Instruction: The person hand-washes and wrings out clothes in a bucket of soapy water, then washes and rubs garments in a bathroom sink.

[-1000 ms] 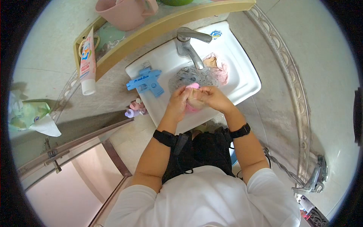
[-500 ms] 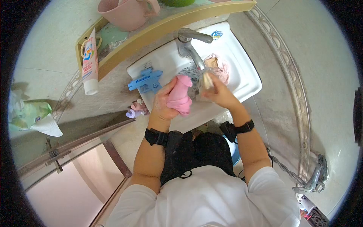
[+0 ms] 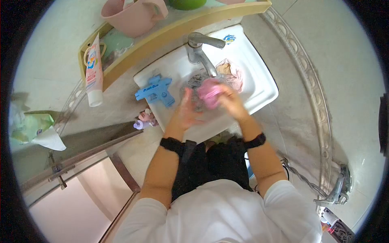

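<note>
A pink cloth (image 3: 210, 93) is held under the faucet (image 3: 206, 56) by my right hand (image 3: 231, 101), its fingers closed on it and blurred by motion. My left hand (image 3: 189, 111) is just left of the cloth over the white sink (image 3: 259, 81), fingers apart, nothing in it. Foamy dark water or cloth lies in the basin, partly hidden behind the hands. A pale pink and tan cloth (image 3: 236, 76) rests in the basin right of the faucet. On the sink's left rim lies a blue toy gun (image 3: 156, 91).
Above the sink runs a yellow-edged shelf (image 3: 182, 25) with a pink mug (image 3: 133, 17), a green bowl (image 3: 187, 3) and a toothpaste tube (image 3: 94, 75). Small bottles (image 3: 145, 118) stand left of the sink. A tissue pack (image 3: 32, 126) is at far left, a shower hose at right.
The pink cloth has passed from my left hand to my right and moved right, under the faucet. My left hand has opened. The pale thing in my right hand no longer shows.
</note>
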### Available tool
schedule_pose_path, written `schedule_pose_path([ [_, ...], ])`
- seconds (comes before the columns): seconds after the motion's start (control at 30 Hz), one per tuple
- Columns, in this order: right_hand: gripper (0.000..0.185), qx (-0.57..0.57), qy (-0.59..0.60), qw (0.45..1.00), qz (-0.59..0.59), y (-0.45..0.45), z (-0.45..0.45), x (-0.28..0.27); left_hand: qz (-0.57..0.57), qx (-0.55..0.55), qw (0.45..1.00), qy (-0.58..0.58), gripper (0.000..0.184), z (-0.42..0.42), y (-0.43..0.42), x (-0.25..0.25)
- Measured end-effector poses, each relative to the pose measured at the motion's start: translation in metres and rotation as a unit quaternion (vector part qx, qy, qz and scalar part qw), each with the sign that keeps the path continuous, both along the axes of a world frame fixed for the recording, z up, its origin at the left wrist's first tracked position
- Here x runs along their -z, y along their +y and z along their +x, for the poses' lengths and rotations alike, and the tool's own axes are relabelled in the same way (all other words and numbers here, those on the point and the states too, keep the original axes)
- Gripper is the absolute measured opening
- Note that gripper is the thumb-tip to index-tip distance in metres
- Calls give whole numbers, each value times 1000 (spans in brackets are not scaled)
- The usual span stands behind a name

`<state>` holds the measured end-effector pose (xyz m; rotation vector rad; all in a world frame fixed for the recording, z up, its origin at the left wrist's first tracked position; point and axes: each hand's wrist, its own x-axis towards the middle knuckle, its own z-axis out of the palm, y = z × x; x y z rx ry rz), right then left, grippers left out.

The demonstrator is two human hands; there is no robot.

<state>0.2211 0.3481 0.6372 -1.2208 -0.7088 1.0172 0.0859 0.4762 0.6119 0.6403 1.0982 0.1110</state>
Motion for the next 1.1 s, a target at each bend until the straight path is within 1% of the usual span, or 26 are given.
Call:
schedule_pose_path([
  [0.03,30,-7,-106,994,25,7,-16,6,-131,42,949,-284,50,7,-2,24],
  [0.07,30,-13,-213,976,50,15,-29,13,-248,80,800,-540,53,14,-3,48],
  [0.1,30,-12,-215,975,50,22,-38,18,-249,81,799,-542,53,22,-6,67],
  [0.13,26,-8,-196,980,17,27,-45,23,14,104,890,-444,45,30,-9,76],
  [0.17,24,-5,-178,984,-14,32,-47,26,230,196,850,-432,42,30,-7,84],
  [0.2,24,-5,-180,984,-14,36,-47,22,513,265,743,-337,38,31,-4,84],
  [0.23,21,11,-256,965,-65,41,-46,13,695,254,625,-249,35,32,-1,88],
  [0.27,22,27,-328,937,-115,44,-46,8,315,138,835,-430,33,40,-10,95],
  [0.3,22,27,-326,938,-115,47,-42,11,-139,-11,850,-509,32,46,-18,103],
  [0.33,24,85,-253,951,-154,51,-32,19,-138,-12,851,-507,32,47,-28,99],
  [0.37,26,139,-174,955,-193,53,-23,27,109,33,941,-319,33,42,-41,94],
  [0.43,30,203,-187,927,-254,52,7,67,347,73,930,-98,34,38,-47,81],
  [0.5,25,240,-185,910,-281,51,17,94,59,-50,986,-148,21,42,-46,72],
  [0.53,20,278,-180,891,-312,48,21,107,58,-51,986,-149,21,38,-48,70],
  [0.57,20,275,-180,891,-314,40,24,118,293,27,944,-148,19,27,-49,68],
  [0.63,19,170,-189,928,-274,27,23,124,511,105,842,-137,18,20,-43,73],
  [0.67,19,134,-191,938,-259,23,19,127,257,12,945,-202,18,23,-38,77],
  [0.7,22,187,-92,953,-219,21,1,111,-19,-81,964,-251,19,26,-33,86],
  [0.73,25,238,7,955,-177,20,-16,92,-20,-82,964,-252,19,29,-29,97],
  [0.8,28,176,-257,949,-39,21,-34,54,-63,-164,964,-201,16,38,-21,120],
  [0.83,28,175,-259,949,-39,23,-41,45,-64,-165,963,-203,16,44,-19,126],
  [0.87,26,127,-293,946,-56,25,-50,38,-173,-138,926,-307,21,47,-18,132],
  [0.93,24,78,-323,940,-76,30,-55,40,-279,-108,865,-402,27,47,-22,122],
  [1.0,30,181,-269,911,-255,44,-45,50,-191,-77,906,-371,24,40,-30,100],
  [1.07,37,209,-183,895,-349,41,-14,45,-146,-62,923,-350,23,39,-37,82],
  [1.1,40,198,-246,874,-369,34,12,76,-71,-36,953,-292,21,45,-43,77],
])
